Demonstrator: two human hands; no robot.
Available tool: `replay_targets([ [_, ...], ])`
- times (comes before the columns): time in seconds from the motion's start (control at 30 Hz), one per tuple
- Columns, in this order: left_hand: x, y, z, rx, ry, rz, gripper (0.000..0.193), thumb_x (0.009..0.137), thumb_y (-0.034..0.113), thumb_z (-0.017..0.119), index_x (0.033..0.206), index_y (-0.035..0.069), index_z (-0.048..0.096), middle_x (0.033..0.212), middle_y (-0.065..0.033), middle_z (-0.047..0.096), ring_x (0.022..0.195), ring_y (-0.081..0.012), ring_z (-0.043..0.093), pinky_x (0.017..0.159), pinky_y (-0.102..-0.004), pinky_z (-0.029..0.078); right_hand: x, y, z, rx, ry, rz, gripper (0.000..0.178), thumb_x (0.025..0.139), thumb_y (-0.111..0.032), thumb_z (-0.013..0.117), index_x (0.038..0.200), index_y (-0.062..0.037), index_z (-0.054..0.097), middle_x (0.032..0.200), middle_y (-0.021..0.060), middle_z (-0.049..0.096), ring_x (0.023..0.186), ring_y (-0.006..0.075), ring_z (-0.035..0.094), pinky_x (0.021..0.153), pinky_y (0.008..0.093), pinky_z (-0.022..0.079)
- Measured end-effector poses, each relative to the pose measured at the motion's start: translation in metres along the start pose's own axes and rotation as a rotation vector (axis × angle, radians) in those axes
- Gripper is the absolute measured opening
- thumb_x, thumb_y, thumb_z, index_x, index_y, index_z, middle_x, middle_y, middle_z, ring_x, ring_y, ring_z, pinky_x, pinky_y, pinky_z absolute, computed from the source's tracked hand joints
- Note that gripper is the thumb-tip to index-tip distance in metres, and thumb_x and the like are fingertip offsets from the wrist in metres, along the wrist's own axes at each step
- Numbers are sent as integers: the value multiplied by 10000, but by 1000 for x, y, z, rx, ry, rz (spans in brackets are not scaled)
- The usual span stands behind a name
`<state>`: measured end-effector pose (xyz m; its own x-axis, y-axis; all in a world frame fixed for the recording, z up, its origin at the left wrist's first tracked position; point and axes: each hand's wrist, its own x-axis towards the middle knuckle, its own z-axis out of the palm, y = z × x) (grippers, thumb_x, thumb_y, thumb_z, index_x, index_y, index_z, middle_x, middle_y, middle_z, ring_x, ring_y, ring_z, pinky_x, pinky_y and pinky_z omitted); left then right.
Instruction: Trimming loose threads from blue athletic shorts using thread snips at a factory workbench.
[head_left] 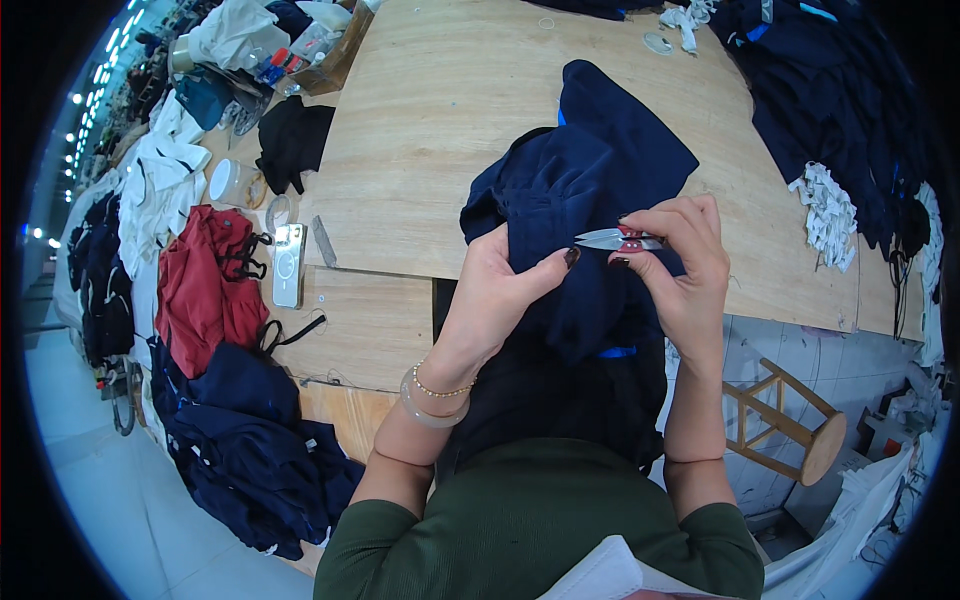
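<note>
A dark navy garment (pixel 625 135) with a gathered band lies over the near edge of the wooden table and hangs down toward my lap. My left hand (pixel 500 280) grips its gathered edge, thumb on top and the other fingers hidden beneath the cloth. Between the thumb and fingers of my right hand (pixel 690 255) is a pair of thread snips (pixel 605 239) with red on the grip. Their pointed blades aim left, right over the fabric near my left thumb. Whether the tips touch the cloth I cannot tell.
On the left are a phone (pixel 289 265), a red garment (pixel 210 290), a white tub (pixel 236 183) and a navy pile (pixel 250 440). More navy garments (pixel 820 90) and white fabric strips (pixel 828 215) lie at the right. A wooden stool (pixel 790 425) is below the table, right.
</note>
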<state>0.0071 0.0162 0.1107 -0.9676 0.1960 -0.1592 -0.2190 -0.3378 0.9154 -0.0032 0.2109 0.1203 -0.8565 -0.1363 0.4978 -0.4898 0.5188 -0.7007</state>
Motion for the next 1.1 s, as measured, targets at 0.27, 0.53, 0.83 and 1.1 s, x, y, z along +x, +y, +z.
replay_targets([
  [0.27, 0, 1, 0, 4, -5, -9, 175, 870, 21, 654, 1035, -37, 656, 905, 1, 667, 801, -41, 571, 740, -204, 478, 0, 0, 1, -1, -7, -8, 185, 727, -97, 766, 888, -52, 686, 840, 36, 622, 827, 221, 487, 733, 310, 415],
  [0.53, 2, -3, -7, 137, -77, 9, 311, 859, 53, 660, 1146, -43, 592, 1030, -42, 661, 903, -79, 585, 827, -245, 501, 0, 0, 0, 468, -14, 329, 310, 767, -106, 780, 1033, -16, 650, 977, 33, 638, 926, 118, 585, 844, 247, 464],
  [0.83, 5, -10, -7, 349, -110, 66, 314, 832, 47, 663, 1131, -25, 599, 1005, -25, 669, 898, -62, 575, 815, -230, 491, 2, -7, 42, 270, -41, 157, 193, 779, 109, 651, 941, 9, 683, 783, 72, 605, 732, 121, 607, 661, 214, 474],
  [1.1, 3, -6, -12, 199, -87, -23, 269, 852, 68, 686, 1081, -55, 617, 931, -31, 683, 854, -65, 596, 783, -236, 516, 1, 35, 9, 565, 361, 428, 118, 960, -96, 597, 899, -2, 636, 859, 53, 653, 782, 91, 598, 758, 222, 486],
])
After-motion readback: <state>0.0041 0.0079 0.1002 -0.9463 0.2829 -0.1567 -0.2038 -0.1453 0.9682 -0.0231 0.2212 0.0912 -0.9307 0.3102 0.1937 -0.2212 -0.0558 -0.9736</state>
